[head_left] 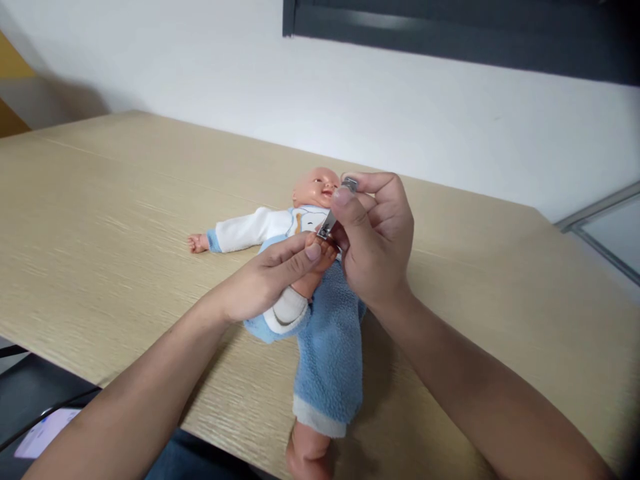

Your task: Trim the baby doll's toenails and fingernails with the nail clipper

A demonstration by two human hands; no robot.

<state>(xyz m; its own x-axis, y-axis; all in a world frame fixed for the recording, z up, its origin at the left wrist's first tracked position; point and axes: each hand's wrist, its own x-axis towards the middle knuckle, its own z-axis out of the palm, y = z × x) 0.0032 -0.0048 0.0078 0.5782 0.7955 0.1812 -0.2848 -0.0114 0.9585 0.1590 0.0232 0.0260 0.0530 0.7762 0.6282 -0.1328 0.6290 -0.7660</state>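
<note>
A baby doll (330,333) in blue fleece trousers and a white top lies on its back on the wooden table. One of its legs is bent up, and my left hand (267,273) grips that bare foot (320,263) between thumb and fingers. Silver nail clippers (329,223) are pinched between the thumb and fingers of my right hand (380,233). Their cutting end is at the foot's toes; whether the jaws touch a toe I cannot tell. The doll's far arm on my right is hidden behind my right hand.
The pale wooden table (125,200) reaches to a white wall (200,67). A dark-framed panel (450,33) is on the wall. A metal-edged frame (600,207) stands at the right. Below the table's front edge at lower left lies a lit screen (45,433) with a cable.
</note>
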